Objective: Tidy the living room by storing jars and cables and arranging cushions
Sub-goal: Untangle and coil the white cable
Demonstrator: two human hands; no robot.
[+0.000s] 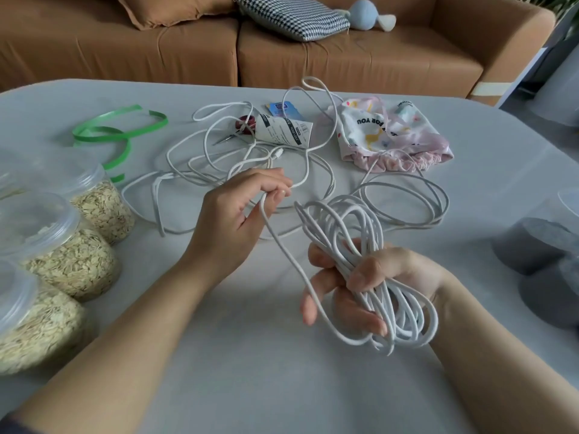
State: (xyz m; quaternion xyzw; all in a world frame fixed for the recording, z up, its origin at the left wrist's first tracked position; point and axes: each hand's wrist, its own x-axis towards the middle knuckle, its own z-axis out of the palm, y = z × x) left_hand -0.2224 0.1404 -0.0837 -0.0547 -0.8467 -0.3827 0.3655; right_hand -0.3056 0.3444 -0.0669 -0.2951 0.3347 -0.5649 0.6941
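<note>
Cable job's maybe halfway I'd guess: right hand (360,277) grips a coiled bundle of white cable (360,233); left hand (241,211) pinches the loose strand; tangle, jars (78,255), sofa cushions (291,14) still waiting.

Fingers (365,277) of the right hand (398,267) are hiding part of the thin white cable (410,321); far left of them, clear plastic oat-filled jars (72,264) are running past the edge.
</note>
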